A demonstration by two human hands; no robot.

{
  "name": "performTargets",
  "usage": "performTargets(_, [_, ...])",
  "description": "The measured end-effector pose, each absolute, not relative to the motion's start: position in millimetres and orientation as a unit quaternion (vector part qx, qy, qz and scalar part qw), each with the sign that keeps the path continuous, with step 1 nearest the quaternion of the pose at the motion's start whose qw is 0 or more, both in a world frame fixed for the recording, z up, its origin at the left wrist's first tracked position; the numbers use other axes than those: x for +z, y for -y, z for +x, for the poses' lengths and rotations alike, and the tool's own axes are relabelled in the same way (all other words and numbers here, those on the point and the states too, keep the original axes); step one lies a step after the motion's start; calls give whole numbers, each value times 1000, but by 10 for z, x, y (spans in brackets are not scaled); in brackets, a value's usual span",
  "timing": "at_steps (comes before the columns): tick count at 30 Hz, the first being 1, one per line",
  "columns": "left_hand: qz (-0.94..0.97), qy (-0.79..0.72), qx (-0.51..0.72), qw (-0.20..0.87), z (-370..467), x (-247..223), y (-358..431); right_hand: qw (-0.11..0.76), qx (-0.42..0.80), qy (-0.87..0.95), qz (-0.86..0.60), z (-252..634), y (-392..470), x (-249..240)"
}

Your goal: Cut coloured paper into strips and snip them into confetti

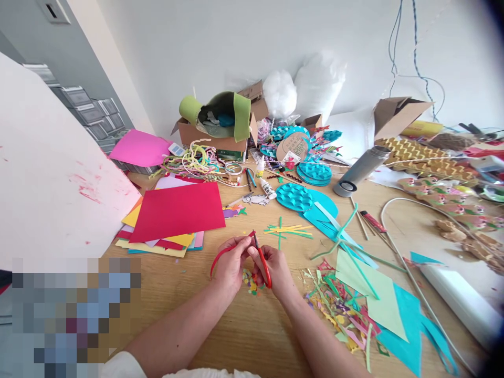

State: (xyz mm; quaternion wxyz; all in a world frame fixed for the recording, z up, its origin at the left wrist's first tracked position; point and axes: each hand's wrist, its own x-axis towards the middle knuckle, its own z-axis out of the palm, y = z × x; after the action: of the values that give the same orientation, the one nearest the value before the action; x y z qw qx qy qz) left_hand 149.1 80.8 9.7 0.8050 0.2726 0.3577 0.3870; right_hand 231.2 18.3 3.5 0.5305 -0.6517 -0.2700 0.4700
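My left hand (pixel 232 261) pinches a narrow red paper strip (pixel 219 257), whose long end curves down past the outer side of the hand. Orange-handled scissors (pixel 266 270) are gripped in my right hand (pixel 277 270). Their blades point up and away, close to the tip of the strip at my left fingertips. Whether the blades touch the paper I cannot tell. Below both hands, a small heap of coloured paper bits (pixel 251 283) lies on the wooden table (pixel 189 320). Just beyond the hands are thin yellow and green paper strips (pixel 289 230).
Left of my hands lies a stack of coloured paper with a red sheet (pixel 181 210) on top. Paper scraps (pixel 342 315) and blue sheets (pixel 405 325) spread at the right. Farther back are a glue bottle (pixel 268 189), a grey flask (pixel 361 170) and a box (pixel 212 137).
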Motion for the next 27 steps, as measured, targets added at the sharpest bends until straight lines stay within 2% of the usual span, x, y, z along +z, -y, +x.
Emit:
performTargets(15, [269,-357,415,793,1461,130,-879,503,483,260,-668,2314,-176,92])
performTargets(27, [326,-312,348,822,1352,127,-1144,463,507,299,-663,2307,-156,205])
